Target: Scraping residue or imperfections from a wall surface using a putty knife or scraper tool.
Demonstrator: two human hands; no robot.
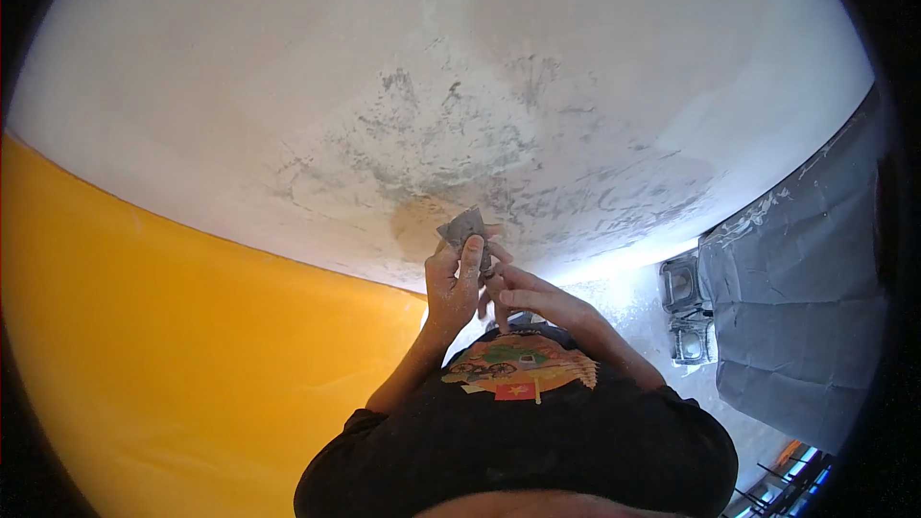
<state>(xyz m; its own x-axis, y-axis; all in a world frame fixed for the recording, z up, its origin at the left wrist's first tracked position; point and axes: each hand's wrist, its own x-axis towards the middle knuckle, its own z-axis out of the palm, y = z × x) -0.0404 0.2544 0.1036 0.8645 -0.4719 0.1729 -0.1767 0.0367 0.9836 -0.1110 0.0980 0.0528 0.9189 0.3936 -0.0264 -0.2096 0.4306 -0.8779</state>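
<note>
My left hand (453,284) holds what looks like a putty knife (468,226), its thumb pressed on the flat, dusty grey blade. The blade points up and away from me, widening toward its far edge, and its narrow end runs down between my two hands. My right hand (543,296) is beside that lower end, with thumb and forefinger close to it; overlapping fingers hide whether it grips the handle. Beyond the tool stretches a pale, curved-looking wall surface (446,137), marked with grey smears and patches of filler. Nearest the blade is a tan patch (417,226).
A yellow surface (180,345) borders the pale wall at left. At right hangs creased grey sheeting (791,316), with two dark-framed objects (687,309) beside it on the whitish, dusty floor (626,309). Dark bars (791,478) show at lower right.
</note>
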